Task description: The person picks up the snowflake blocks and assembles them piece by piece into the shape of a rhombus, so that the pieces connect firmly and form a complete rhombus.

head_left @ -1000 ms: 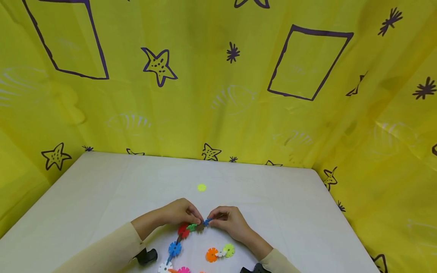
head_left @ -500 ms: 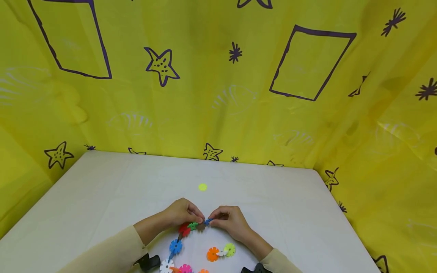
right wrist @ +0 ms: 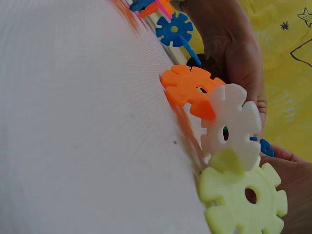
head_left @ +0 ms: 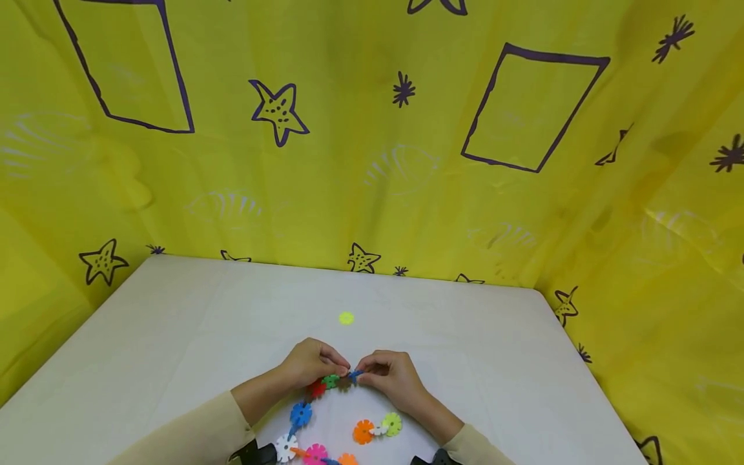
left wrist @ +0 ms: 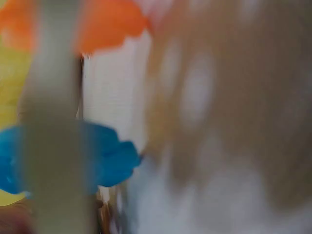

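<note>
The chain of notched discs point(head_left: 301, 414) curves over the white table point(head_left: 453, 329); compared with a second ago, its near part has slid slightly forward, showing more of the pink disc point(head_left: 316, 453). Its far end sits between the fingertips: the left hand point(head_left: 310, 361) pinches the brown disc point(head_left: 344, 384), the right hand point(head_left: 394, 376) the blue piece point(head_left: 355, 376) just beside it. The discs look like smooth plastic, round, slot-rimmed, with central holes. A three-disc row point(head_left: 363, 432) lies nearby, unattached.
</note>
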Available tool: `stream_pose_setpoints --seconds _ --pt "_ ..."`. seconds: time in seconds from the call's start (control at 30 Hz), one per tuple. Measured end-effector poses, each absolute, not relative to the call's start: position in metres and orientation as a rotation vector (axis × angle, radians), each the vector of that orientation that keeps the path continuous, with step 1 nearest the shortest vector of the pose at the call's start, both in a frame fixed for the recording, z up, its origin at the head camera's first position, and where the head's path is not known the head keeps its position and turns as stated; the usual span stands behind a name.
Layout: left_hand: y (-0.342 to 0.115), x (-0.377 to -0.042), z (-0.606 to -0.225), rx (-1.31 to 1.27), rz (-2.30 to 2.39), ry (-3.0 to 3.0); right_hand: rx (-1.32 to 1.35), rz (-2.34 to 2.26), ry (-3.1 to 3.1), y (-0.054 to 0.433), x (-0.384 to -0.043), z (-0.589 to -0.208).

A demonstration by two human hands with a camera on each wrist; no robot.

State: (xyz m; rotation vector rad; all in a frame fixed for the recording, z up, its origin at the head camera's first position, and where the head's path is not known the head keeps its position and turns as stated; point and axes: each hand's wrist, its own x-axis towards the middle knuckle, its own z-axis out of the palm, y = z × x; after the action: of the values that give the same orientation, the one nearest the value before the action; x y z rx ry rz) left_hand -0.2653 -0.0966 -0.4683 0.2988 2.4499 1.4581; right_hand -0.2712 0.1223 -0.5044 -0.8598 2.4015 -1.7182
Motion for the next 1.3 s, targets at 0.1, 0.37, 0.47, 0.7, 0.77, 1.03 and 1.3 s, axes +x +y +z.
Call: stream_pose_setpoints --seconds 0.1,0.37,0.47,0.7,0.77,1.03,1.3 --pt "-0.095 -0.265 -0.469 0.303 1.461 2.467 -0.882 -1.699 2.437 0.122 -0.271 -0.504" --pt "-0.098 -0.266 -0.47 0.325 1.426 2.465 -0.859 -1.714 2.399 0.122 -0.27 -0.502" --pt "-0.102 -0.269 -0.472 0.368 1.422 2.407 -0.858 -1.71 2.356 0.122 -0.271 -0.501" --pt "-0.113 -0.277 -0.473 0.499 1.396 2.326 -0.875 -1.637 2.29 0.128 -0.278 -0.498" --pt "-0.115 -0.278 -0.473 0.511 1.404 2.313 -0.872 -1.601 2.278 0.129 -0.282 -0.497" --pt "-0.12 -0.279 -0.474 0.525 1.421 2.248 -0.786 -1.374 2.32 0.134 -0.309 -0.475" --pt "-0.123 -0.281 -0.477 0.506 1.443 2.202 -0.605 -1.386 2.374 0.122 -0.36 -0.458"
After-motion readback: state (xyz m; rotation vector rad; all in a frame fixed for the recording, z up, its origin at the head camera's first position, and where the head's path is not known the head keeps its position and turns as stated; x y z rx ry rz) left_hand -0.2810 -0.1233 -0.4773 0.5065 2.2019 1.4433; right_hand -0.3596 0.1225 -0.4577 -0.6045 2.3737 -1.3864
